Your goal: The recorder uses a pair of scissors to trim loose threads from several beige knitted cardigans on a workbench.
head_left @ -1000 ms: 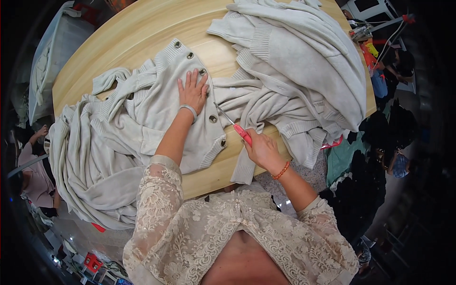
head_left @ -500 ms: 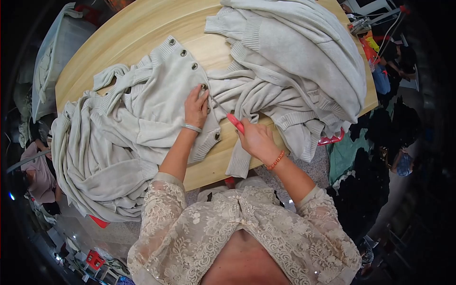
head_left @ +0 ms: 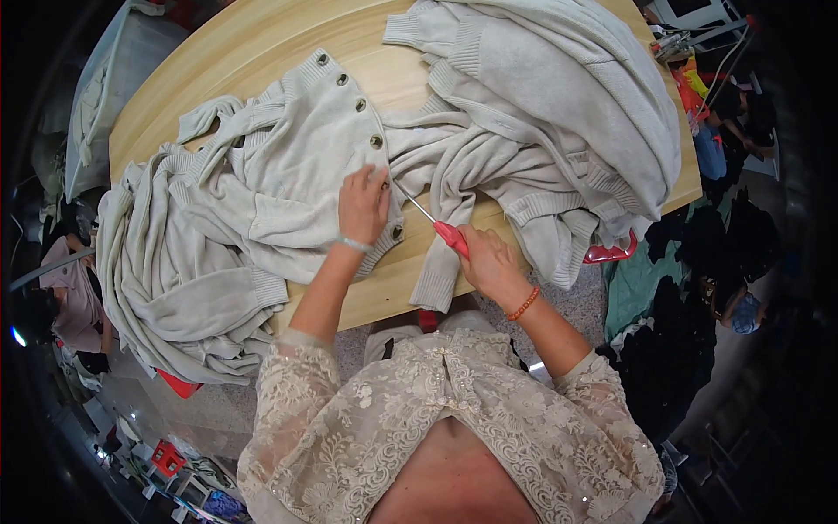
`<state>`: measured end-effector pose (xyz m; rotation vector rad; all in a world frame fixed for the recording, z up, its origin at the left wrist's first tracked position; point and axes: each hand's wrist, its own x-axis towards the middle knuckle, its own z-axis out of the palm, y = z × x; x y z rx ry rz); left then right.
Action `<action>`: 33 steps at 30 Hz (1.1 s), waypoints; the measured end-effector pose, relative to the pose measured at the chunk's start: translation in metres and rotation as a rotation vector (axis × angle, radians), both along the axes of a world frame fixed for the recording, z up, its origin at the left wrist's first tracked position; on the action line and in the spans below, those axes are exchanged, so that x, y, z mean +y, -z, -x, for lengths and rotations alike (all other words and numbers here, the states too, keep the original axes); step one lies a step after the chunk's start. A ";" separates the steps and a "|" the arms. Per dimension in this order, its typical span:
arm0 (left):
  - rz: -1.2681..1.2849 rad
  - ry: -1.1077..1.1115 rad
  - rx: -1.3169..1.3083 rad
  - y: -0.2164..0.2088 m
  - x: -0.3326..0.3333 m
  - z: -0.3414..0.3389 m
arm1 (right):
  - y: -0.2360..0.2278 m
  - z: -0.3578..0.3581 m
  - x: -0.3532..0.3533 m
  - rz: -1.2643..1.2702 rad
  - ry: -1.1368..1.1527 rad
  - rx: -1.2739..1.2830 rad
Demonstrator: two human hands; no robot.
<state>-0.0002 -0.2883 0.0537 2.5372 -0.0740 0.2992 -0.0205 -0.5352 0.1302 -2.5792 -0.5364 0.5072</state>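
Observation:
A pale grey knit cardigan (head_left: 297, 144) lies spread before me, dark round buttons down its right edge. My left hand (head_left: 362, 205) rests on that edge, fingers stretched out over the cloth beside a lower button (head_left: 385, 185). In my right hand (head_left: 493, 262) is a red-handled tool (head_left: 451, 238) with a thin metal shaft. Its shaft points up and left to the cardigan's edge, near my left fingertips. Whether the tip touches the cloth, I cannot tell.
Heaped grey knitwear (head_left: 559, 96) covers the right of the wooden table (head_left: 375, 35). More knitwear (head_left: 183, 288) hangs over its left edge. Dark cloth (head_left: 681, 349) lies on the floor at right. Another person (head_left: 74, 301) is at far left; a pale bin (head_left: 122, 87) stands behind.
My left hand has moved down the button edge, uncovering a button higher up. My right hand has drawn the tool back slightly to the right, baring more of its shaft.

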 end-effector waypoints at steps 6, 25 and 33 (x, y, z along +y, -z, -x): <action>0.287 -0.234 0.029 0.047 0.019 0.018 | -0.019 0.006 0.011 0.068 -0.139 0.175; 0.136 -0.163 -0.019 0.026 -0.030 0.080 | -0.020 0.029 -0.027 0.071 -0.260 0.023; 0.200 -0.209 -0.017 0.044 -0.030 0.078 | -0.029 0.026 -0.020 0.108 -0.228 0.187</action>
